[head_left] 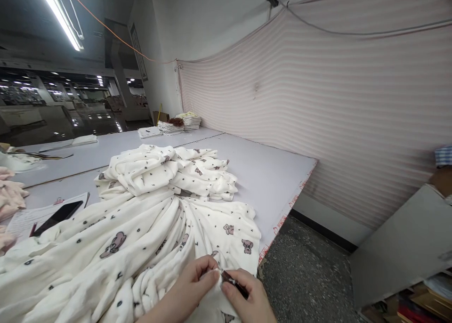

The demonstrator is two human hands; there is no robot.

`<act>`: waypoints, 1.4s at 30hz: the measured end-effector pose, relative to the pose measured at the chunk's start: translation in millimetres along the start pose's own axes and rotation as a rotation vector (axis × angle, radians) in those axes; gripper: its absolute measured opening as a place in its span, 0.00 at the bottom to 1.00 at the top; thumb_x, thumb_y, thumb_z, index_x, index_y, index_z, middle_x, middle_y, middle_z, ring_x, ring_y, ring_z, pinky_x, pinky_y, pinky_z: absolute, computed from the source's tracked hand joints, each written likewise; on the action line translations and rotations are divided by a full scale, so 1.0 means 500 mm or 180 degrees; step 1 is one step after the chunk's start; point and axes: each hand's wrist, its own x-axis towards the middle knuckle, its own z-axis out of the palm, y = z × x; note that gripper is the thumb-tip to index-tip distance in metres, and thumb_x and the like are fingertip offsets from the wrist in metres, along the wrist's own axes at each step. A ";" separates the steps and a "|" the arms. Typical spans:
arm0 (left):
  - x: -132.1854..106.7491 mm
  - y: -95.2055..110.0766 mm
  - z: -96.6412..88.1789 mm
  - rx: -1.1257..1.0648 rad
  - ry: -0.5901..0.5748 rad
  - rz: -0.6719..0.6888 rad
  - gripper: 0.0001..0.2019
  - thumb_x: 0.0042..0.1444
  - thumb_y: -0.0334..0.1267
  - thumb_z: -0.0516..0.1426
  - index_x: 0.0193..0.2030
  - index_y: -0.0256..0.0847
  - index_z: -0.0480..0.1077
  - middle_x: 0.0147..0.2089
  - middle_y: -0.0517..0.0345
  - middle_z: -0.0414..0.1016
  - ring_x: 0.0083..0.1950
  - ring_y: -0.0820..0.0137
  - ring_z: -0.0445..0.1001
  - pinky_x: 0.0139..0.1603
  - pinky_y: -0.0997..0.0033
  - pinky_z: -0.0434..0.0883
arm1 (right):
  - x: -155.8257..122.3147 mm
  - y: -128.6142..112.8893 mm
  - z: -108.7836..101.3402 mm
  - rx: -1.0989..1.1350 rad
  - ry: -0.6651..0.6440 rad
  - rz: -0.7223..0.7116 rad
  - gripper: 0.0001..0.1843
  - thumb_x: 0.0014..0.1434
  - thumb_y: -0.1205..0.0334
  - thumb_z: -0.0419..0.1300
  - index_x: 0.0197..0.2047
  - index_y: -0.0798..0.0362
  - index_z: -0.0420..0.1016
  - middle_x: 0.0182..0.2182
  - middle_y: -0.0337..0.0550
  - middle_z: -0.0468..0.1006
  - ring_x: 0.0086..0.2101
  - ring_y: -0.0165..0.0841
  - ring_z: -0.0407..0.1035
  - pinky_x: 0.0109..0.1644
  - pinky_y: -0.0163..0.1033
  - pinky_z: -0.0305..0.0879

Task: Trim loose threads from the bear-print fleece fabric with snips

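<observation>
A large heap of soft white fabric (148, 247), printed with brown bears and small dark marks, spreads over the near part of the table. At its front right edge my left hand (192, 285) pinches a bit of this fabric between thumb and fingers. Close beside it, almost touching, my right hand (249, 294) is closed around a small dark brown tool (235, 284). The tool's tip meets the fabric by the left fingertips; its exact kind is hidden by the fingers. More of the same fabric lies piled (205, 172) behind.
The pale table (268, 163) ends at the right above a dark speckled floor (303, 266). On the left are a phone (58, 217), a written sheet (21, 222) and pink fabric (10, 196). Folded stacks (189, 120) stand at the back, near a striped hanging cloth (318, 97).
</observation>
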 end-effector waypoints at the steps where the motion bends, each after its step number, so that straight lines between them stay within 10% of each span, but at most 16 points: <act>1: 0.001 -0.002 0.002 0.0046 -0.0018 0.0033 0.10 0.55 0.44 0.53 0.31 0.39 0.64 0.26 0.66 0.56 0.30 0.73 0.56 0.33 0.73 0.56 | 0.003 -0.003 0.001 -0.0005 -0.0037 0.0065 0.13 0.54 0.53 0.61 0.35 0.51 0.82 0.29 0.43 0.80 0.32 0.37 0.72 0.37 0.36 0.64; 8: 0.005 -0.005 -0.021 0.0320 0.0109 0.0236 0.10 0.57 0.43 0.55 0.32 0.39 0.68 0.27 0.65 0.62 0.33 0.71 0.62 0.35 0.73 0.60 | 0.018 0.015 0.002 -0.0024 0.0083 0.0266 0.22 0.57 0.47 0.57 0.22 0.55 0.77 0.19 0.39 0.74 0.24 0.32 0.67 0.29 0.32 0.61; 14: -0.004 0.046 -0.221 -0.2436 0.1427 0.0325 0.07 0.59 0.33 0.53 0.29 0.41 0.62 0.24 0.68 0.67 0.27 0.75 0.69 0.33 0.76 0.70 | 0.080 0.096 -0.088 -0.0741 0.1514 0.0663 0.25 0.50 0.45 0.61 0.44 0.55 0.77 0.41 0.53 0.78 0.41 0.44 0.71 0.39 0.40 0.66; 18: -0.018 0.066 -0.298 -0.2818 0.1380 0.0492 0.16 0.65 0.33 0.43 0.26 0.38 0.61 0.17 0.70 0.57 0.17 0.84 0.58 0.22 0.87 0.65 | 0.148 0.136 -0.141 -0.0939 0.1673 0.0747 0.14 0.45 0.51 0.64 0.34 0.51 0.79 0.29 0.46 0.78 0.31 0.40 0.71 0.30 0.38 0.63; 25: 0.034 0.060 -0.129 -0.0852 0.0529 -0.0027 0.14 0.56 0.45 0.58 0.47 0.44 0.67 0.34 0.62 0.74 0.18 0.80 0.62 0.16 0.82 0.60 | 0.125 0.101 -0.062 -0.0662 0.1610 0.0231 0.18 0.56 0.50 0.56 0.40 0.55 0.76 0.43 0.52 0.76 0.42 0.41 0.71 0.43 0.40 0.68; 29: 0.082 0.053 -0.035 0.0920 0.0102 0.0268 0.20 0.52 0.46 0.59 0.52 0.47 0.68 0.48 0.55 0.73 0.44 0.64 0.72 0.40 0.70 0.70 | 0.067 0.081 0.022 0.0146 0.0863 -0.0357 0.15 0.56 0.51 0.57 0.34 0.53 0.78 0.37 0.47 0.80 0.40 0.37 0.74 0.44 0.35 0.70; 36: 0.079 0.003 -0.036 0.2334 0.0673 0.1080 0.04 0.57 0.37 0.52 0.33 0.42 0.65 0.44 0.50 0.70 0.43 0.61 0.72 0.45 0.61 0.69 | 0.087 0.125 -0.053 -0.0587 0.1042 0.0207 0.21 0.48 0.65 0.59 0.48 0.47 0.76 0.40 0.45 0.78 0.38 0.39 0.73 0.38 0.37 0.69; 39: 0.063 0.007 -0.045 0.2145 0.0465 0.1728 0.05 0.53 0.29 0.52 0.30 0.43 0.61 0.53 0.48 0.68 0.53 0.60 0.69 0.52 0.61 0.67 | 0.111 0.119 -0.071 -0.0589 0.0835 0.0146 0.19 0.47 0.68 0.57 0.43 0.46 0.79 0.37 0.44 0.76 0.37 0.39 0.71 0.39 0.38 0.67; 42: 0.051 0.021 -0.042 0.1936 0.0029 0.1539 0.10 0.49 0.23 0.51 0.29 0.44 0.56 0.39 0.57 0.73 0.40 0.68 0.73 0.42 0.71 0.70 | 0.119 0.098 -0.065 -0.0294 0.0677 0.0006 0.09 0.51 0.65 0.55 0.31 0.51 0.78 0.31 0.42 0.75 0.35 0.36 0.71 0.41 0.36 0.66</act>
